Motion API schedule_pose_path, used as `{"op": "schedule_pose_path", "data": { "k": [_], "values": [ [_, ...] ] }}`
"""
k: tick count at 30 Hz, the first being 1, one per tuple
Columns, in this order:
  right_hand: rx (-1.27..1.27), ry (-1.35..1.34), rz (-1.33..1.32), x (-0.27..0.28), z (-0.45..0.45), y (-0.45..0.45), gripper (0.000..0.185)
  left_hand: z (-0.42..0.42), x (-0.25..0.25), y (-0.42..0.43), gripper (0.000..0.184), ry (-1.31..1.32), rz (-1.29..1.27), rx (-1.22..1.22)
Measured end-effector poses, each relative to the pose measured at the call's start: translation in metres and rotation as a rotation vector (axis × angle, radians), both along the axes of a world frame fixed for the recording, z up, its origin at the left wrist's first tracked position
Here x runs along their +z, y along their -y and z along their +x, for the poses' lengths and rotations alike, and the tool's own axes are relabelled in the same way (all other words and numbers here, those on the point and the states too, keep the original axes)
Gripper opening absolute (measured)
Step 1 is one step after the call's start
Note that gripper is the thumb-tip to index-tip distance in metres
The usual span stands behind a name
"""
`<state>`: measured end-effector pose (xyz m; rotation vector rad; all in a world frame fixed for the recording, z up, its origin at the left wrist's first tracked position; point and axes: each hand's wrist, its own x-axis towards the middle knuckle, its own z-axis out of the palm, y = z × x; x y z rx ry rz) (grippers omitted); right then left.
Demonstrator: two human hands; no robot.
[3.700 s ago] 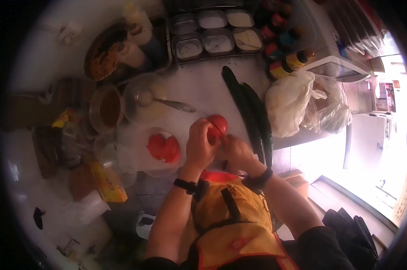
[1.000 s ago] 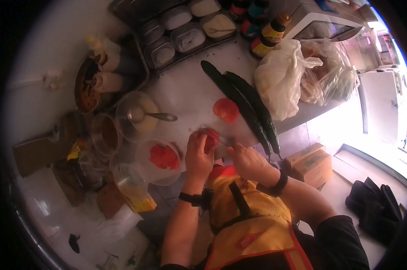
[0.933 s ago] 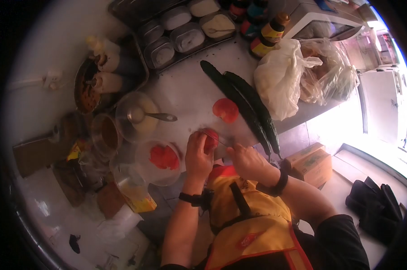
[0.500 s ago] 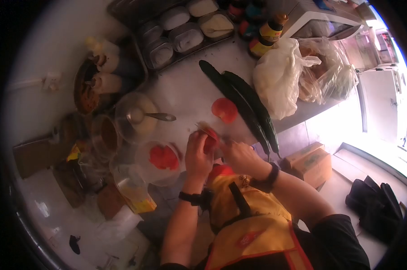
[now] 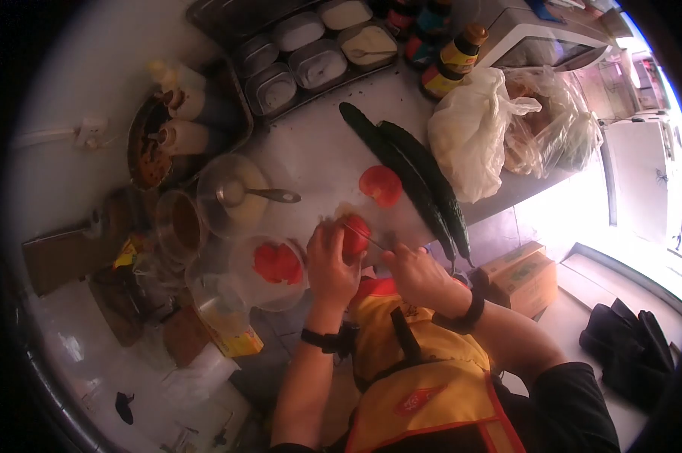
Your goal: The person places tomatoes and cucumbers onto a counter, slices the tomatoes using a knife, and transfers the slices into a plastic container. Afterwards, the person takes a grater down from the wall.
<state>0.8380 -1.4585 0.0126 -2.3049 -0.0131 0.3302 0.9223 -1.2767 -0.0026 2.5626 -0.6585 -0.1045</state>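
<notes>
My left hand [image 5: 331, 266] is closed around the left side of a red tomato piece [image 5: 356, 235] on the pale worktop [image 5: 303, 151]. A thin knife [image 5: 369, 240] lies across that piece, its handle gripped in my right hand [image 5: 416, 275]. Another tomato half [image 5: 381, 186] rests farther back, beside two long green cucumbers [image 5: 420, 177]. To the left of my left hand, a clear round bowl [image 5: 243, 296] holds red tomato pieces [image 5: 277, 263].
A clear bowl [image 5: 207, 202] with a metal spoon [image 5: 274, 195] stands at the left, near sauce bottles [image 5: 184, 138]. Behind is a tray of metal containers [image 5: 318, 65]. Plastic bags [image 5: 469, 136] and a dark bottle [image 5: 458, 53] are at the right.
Compared with the earliest frame, the tomato half now lies apart near the cucumbers, and the view has shifted. Over the last half second, my right hand has drawn slightly back to the right with the knife.
</notes>
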Motion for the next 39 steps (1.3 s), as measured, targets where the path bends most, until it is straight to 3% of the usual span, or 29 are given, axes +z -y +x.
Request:
{"op": "schedule_pose_path", "data": {
  "k": [3, 8, 11, 13, 19, 23, 25, 28, 31, 34, 39],
  "values": [
    [0.019, 0.068, 0.02, 0.0, 0.0, 0.0, 0.016, 0.002, -0.009, -0.008, 0.063, -0.136, -0.071, -0.029],
    [0.066, 0.095, 0.05, -0.008, 0.02, -0.007, 0.019, 0.002, -0.017, -0.008, 0.061, -0.147, -0.123, -0.028],
    [0.088, 0.219, -0.107, -0.008, 0.029, -0.012, 0.019, 0.002, -0.026, -0.01, 0.059, -0.201, -0.125, -0.001],
    [0.033, -0.148, 0.093, 0.012, 0.025, -0.001, 0.019, 0.002, -0.03, -0.011, 0.058, -0.241, -0.136, 0.021],
    [0.145, 0.129, -0.036, -0.03, 0.028, -0.013, 0.02, 0.0, -0.034, -0.013, 0.057, -0.185, -0.187, 0.017],
    [0.084, 0.131, 0.082, -0.023, 0.008, -0.003, 0.018, -0.002, -0.032, -0.012, 0.058, -0.198, -0.198, 0.026],
    [-0.015, -0.009, -0.033, -0.023, -0.008, -0.004, 0.017, 0.0, -0.029, -0.009, 0.059, -0.171, -0.214, 0.035],
    [0.047, 0.027, -0.033, -0.034, -0.007, -0.007, 0.019, 0.002, -0.022, -0.008, 0.061, -0.181, -0.212, 0.022],
    [-0.023, -0.198, 0.049, -0.006, 0.003, -0.004, 0.019, 0.002, -0.015, -0.005, 0.061, -0.183, -0.228, 0.017],
    [-0.048, -0.224, 0.08, 0.023, 0.004, 0.0, 0.018, -0.001, -0.013, -0.006, 0.06, -0.15, -0.236, 0.028],
    [0.081, 0.001, 0.009, -0.001, 0.011, -0.006, 0.019, 0.0, -0.017, -0.007, 0.055, -0.152, -0.177, 0.01]
  ]
}}
